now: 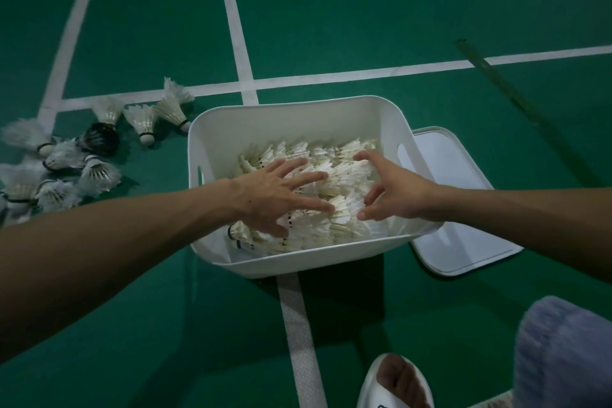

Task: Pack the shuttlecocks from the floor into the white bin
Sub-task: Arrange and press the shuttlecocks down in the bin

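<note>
Both arms reach over the white bin. The left hand lies spread flat on the packed shuttlecocks, and the right hand hovers beside it, fingers loosely bent, grasping nothing. Loose shuttlecocks lie on the green floor left of the bin, and a white lid lies to its right.

There is one camera, worn on the person's head. It looks forward and down at the green floor. The white bin sits close, in the middle. The view is wide, so the person's own foot shows at the bottom edge.
</note>
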Available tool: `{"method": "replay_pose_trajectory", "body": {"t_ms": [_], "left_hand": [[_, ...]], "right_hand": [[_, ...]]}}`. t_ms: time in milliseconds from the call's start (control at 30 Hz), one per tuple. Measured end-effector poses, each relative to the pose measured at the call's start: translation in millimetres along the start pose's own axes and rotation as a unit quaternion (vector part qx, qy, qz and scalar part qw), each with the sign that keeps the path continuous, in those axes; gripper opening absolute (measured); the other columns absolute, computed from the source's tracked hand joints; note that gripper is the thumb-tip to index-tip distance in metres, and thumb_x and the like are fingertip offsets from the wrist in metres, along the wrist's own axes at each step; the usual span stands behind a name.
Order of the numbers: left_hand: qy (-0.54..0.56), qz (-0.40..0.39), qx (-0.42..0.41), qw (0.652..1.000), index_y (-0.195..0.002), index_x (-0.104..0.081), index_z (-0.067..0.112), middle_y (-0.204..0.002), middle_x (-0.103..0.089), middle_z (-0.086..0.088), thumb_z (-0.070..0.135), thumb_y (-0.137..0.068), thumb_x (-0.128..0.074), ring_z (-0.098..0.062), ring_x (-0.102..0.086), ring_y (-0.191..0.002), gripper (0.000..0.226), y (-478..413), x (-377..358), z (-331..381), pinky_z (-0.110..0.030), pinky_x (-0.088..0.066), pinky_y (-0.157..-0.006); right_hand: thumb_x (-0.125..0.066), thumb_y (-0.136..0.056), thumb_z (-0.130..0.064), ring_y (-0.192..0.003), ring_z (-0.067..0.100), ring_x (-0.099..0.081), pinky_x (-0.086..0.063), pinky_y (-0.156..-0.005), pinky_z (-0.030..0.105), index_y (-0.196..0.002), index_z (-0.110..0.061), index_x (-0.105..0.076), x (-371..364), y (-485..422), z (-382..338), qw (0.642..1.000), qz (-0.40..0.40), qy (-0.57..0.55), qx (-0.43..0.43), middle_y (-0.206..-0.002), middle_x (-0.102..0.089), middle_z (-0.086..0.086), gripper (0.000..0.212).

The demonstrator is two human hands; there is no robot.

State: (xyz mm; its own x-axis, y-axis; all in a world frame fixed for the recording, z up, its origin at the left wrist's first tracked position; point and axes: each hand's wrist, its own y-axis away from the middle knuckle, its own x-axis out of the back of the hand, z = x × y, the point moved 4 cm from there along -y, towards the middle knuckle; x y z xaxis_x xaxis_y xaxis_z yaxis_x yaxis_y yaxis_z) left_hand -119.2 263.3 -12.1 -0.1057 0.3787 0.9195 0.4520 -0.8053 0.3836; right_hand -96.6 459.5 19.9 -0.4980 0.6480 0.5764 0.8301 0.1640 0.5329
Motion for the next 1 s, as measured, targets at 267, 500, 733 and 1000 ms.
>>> {"method": "replay_pose_trajectory", "body": {"t_ms": [267,500,733,1000], "left_hand": [[0.043,0.026,0.087,0.995,-0.15,0.0,0.038,-0.159,0.011,0.0,0.057,-0.087,-0.052,-0.029,0.008,-0.145,0.084,42,39,-20,-0.048,-0.003,-0.117],[0.135,0.071,0.292,0.944,-0.148,-0.022,0.025,-0.157,-0.004,-0.006,0.053,-0.086,-0.056,-0.03,-0.002,-0.144,0.076,186,27,-90,-0.042,-0.011,-0.118],[0.21,-0.002,0.451,0.868,-0.146,-0.027,0.028,-0.157,-0.004,-0.008,0.058,-0.085,-0.056,-0.036,-0.003,-0.143,0.074,314,-81,-135,-0.048,-0.013,-0.117],[0.286,-0.008,0.527,0.8,-0.147,-0.024,0.031,-0.158,-0.004,-0.012,0.063,-0.082,-0.055,-0.041,-0.007,-0.142,0.078,345,-183,-186,-0.052,-0.014,-0.117]], "right_hand": [[-0.079,-0.075,-0.039,-0.092,0.018,-0.055,-0.044,-0.078,0.028,-0.125,-0.019,-0.052,21,14,-59,0.949,0.078,0.293,0.088,-0.113,-0.063,0.005,0.061],[-0.077,-0.076,-0.042,-0.118,0.026,-0.047,-0.038,-0.094,0.031,-0.131,-0.019,-0.049,-37,7,-216,0.889,0.072,0.355,0.282,-0.129,-0.052,0.009,0.066],[-0.075,-0.079,-0.04,-0.114,0.028,-0.049,-0.041,-0.095,0.033,-0.127,-0.013,-0.049,-158,-33,-319,0.864,0.019,0.356,0.356,-0.124,-0.054,0.012,0.061],[-0.074,-0.081,-0.036,-0.118,0.034,-0.049,-0.043,-0.102,0.04,-0.138,-0.018,-0.04,-248,-140,-334,0.91,0.001,0.32,0.263,-0.132,-0.046,0.015,0.069]]}}
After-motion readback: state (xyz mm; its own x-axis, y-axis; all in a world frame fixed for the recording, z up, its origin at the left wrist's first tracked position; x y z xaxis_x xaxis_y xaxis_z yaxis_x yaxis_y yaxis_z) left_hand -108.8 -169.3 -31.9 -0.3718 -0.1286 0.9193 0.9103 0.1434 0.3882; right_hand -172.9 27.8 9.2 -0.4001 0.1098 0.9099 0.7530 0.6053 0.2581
